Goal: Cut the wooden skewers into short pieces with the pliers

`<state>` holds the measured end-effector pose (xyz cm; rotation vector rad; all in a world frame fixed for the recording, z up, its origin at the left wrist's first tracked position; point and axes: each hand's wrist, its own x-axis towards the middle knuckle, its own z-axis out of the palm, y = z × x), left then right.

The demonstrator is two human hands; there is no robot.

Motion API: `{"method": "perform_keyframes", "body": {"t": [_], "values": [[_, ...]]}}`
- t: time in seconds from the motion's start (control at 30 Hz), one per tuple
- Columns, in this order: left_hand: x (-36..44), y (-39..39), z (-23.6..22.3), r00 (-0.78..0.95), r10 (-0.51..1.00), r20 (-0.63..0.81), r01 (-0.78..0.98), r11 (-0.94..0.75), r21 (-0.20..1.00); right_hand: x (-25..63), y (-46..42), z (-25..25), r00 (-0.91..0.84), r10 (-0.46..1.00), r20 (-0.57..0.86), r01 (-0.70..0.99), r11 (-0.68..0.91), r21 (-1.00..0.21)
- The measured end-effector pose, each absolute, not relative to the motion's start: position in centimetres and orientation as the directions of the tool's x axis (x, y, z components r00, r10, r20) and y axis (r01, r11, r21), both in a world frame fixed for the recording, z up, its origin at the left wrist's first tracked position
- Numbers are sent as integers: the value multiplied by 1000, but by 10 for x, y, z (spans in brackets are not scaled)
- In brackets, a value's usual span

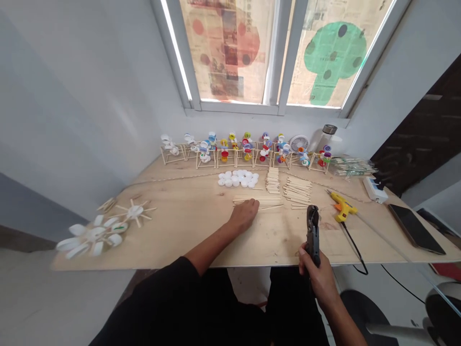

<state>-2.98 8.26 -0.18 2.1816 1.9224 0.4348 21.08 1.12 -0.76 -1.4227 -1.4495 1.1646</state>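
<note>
My left hand (245, 215) is at the row of long thin wooden sticks (272, 200), its fingers curled and pinching at them. How many sticks are between the fingertips is hidden. In my right hand (319, 274), fingers wrap round the handles of dark hand pliers (313, 230), jaws pointing up, above the table's front edge. Behind the left hand lies a cluster of white bottle caps (237, 179). Two piles of shorter sticks, one narrow pile (272, 180) and one wider pile (297, 190), lie to the right of the caps.
A yellow glue gun (344, 206) with a cord and a phone (417, 229) lie at right, near a power strip (375, 190). Little cap wheels on stick frames (247, 154) line the back. At left are a white cap wheel (95, 234) and a stick spoke wheel (135, 211).
</note>
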Motion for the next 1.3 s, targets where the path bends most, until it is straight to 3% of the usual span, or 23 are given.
{"method": "perform_keyframes", "body": {"t": [0.23,0.43,0.63,0.8,1.3], "values": [[-32,48,3,-26,970,243,716,-151,681,214,6,-10,-75,997,-29,258,-8,-966],[-41,41,1,-187,919,347,480,-223,849,213,9,-16,-58,997,-60,239,-45,-970],[-43,35,-1,-312,862,399,343,-289,894,205,8,-7,-28,996,-88,222,-80,-972],[-43,30,-16,-280,881,381,302,-296,906,203,6,-2,-28,996,-85,286,-74,-955],[-52,18,-13,-178,944,280,452,-174,875,206,6,-10,-32,998,-55,347,-40,-937]]}}
